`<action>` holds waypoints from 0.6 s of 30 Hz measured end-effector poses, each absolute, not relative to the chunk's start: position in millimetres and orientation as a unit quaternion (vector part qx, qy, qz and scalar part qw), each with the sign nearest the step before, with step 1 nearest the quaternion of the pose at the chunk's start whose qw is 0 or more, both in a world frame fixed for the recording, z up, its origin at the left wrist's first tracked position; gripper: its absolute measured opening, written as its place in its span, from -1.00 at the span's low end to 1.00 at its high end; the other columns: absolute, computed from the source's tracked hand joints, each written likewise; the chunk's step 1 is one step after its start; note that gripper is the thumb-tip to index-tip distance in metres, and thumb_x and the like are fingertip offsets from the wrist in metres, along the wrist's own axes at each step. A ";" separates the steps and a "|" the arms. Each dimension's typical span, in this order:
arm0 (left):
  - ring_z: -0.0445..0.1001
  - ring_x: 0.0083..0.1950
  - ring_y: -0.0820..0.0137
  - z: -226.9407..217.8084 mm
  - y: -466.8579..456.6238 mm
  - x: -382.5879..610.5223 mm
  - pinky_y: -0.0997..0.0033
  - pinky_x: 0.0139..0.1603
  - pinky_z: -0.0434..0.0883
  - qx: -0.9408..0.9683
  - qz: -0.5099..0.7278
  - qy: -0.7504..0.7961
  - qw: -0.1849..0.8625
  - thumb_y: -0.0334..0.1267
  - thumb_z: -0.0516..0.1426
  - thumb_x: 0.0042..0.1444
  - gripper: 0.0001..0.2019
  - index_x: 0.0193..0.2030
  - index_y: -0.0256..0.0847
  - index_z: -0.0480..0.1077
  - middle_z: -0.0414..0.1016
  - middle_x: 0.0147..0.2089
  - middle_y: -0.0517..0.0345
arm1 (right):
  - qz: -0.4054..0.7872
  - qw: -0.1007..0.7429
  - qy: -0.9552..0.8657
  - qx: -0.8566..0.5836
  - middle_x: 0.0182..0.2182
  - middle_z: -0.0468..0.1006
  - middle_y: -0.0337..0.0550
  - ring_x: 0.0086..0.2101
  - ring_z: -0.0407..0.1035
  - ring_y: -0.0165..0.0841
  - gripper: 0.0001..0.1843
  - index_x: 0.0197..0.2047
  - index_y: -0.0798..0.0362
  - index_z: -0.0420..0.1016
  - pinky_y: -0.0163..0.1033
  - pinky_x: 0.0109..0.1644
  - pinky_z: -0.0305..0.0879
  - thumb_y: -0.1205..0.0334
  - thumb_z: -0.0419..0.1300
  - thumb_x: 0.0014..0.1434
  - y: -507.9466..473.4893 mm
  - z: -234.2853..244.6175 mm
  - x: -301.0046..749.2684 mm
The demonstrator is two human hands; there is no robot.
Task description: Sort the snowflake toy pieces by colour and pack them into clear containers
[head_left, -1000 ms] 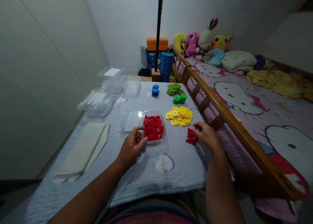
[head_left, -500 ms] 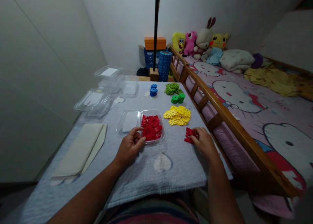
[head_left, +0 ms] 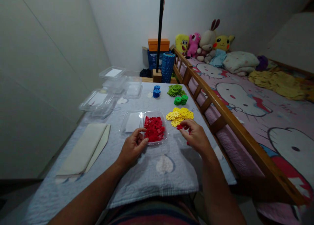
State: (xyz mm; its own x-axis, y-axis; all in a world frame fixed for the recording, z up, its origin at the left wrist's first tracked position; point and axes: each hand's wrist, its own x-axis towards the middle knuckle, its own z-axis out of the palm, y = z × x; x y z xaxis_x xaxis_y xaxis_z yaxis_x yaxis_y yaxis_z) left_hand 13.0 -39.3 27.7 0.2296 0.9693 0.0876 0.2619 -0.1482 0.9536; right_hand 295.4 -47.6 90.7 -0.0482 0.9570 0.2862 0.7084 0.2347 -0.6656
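A clear plastic box (head_left: pixel 167 133) filled with red toy pieces (head_left: pixel 154 128) sits mid-table, its hinged lid (head_left: pixel 122 128) folded out to the left. My left hand (head_left: pixel 133 146) grips the box's near left corner, fingers on the rim between box and lid. To the right of the box, above the cloth, my right hand (head_left: pixel 195 136) pinches a small red interlocking piece (head_left: pixel 180 127) between thumb and fingertips. More red (head_left: pixel 188 142) shows just below that hand, mostly hidden by it. Yellow flower-shaped discs (head_left: pixel 180 115) lie in a pile right beyond the right fingertips.
Blue discs (head_left: pixel 156 91), light green pieces (head_left: pixel 175 90) and green disc stacks (head_left: pixel 181 100) lie farther back. Clear containers (head_left: pixel 98 100) are stacked at the back left, near a folded beige cloth (head_left: pixel 84 149). A wooden bed rail (head_left: pixel 213 110) runs along the right.
My right hand has lifted and moved left toward the box, with a red piece in its fingertips. My left hand stays at the box. The view has shifted slightly.
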 end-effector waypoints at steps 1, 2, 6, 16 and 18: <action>0.26 -0.46 0.48 28.1 -39.3 13.0 0.48 -0.41 0.22 0.647 0.397 0.477 0.444 -0.09 0.15 0.25 -0.66 0.10 -0.16 0.36 0.24 -0.44 0.35 | 0.181 0.350 -0.721 -0.570 -0.22 0.55 -0.14 -0.24 0.40 -0.31 -0.87 -0.16 0.02 0.52 -0.20 -0.10 0.32 0.33 0.20 0.21 -43.4 93.6 281.7; 0.27 -0.46 0.47 28.4 -39.3 13.0 0.47 -0.40 0.22 0.648 0.396 0.477 0.442 -0.09 0.16 0.25 -0.67 0.09 -0.16 0.36 0.24 -0.44 0.35 | 0.185 0.341 -0.740 -0.549 -0.21 0.55 -0.13 -0.20 0.40 -0.30 -0.86 -0.15 0.02 0.52 -0.19 -0.06 0.32 0.36 0.20 0.21 -39.5 95.0 268.8; 0.28 -0.47 0.47 27.8 -39.2 12.1 0.48 -0.41 0.22 0.643 0.400 0.477 0.447 -0.08 0.17 0.23 -0.66 0.09 -0.15 0.37 0.26 -0.44 0.35 | 0.180 0.272 -0.788 -0.521 -0.17 0.55 -0.08 -0.10 0.38 -0.24 -0.81 -0.14 0.02 0.53 -0.10 0.06 0.29 0.43 0.23 0.18 -29.6 90.1 234.0; 0.26 -0.49 0.50 30.2 -41.1 13.2 0.50 -0.45 0.22 0.635 0.405 0.475 0.456 -0.09 0.16 0.24 -0.67 0.08 -0.16 0.37 0.25 -0.44 0.35 | 0.181 0.302 -0.741 -0.572 -0.10 0.53 -0.07 -0.12 0.42 -0.27 -0.70 0.02 0.03 0.53 -0.16 0.02 0.33 0.36 0.21 0.21 -39.3 88.1 277.0; 0.25 -0.49 0.51 32.2 -41.2 13.5 0.50 -0.45 0.22 0.637 0.404 0.478 0.450 -0.10 0.16 0.23 -0.68 0.06 -0.17 0.38 0.25 -0.44 0.35 | 0.169 0.302 -0.709 -0.615 -0.15 0.54 -0.08 -0.20 0.42 -0.29 -0.76 -0.05 0.05 0.54 -0.19 -0.05 0.33 0.35 0.19 0.21 -44.2 86.5 301.8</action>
State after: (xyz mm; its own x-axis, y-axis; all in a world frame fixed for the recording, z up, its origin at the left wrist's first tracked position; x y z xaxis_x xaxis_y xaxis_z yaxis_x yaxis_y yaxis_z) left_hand 13.5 -41.2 32.2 0.2167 0.9725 0.0854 0.2451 -0.1388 0.9595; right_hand 301.8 -44.2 86.5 -0.0618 0.9735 0.2204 0.7690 0.1872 -0.6112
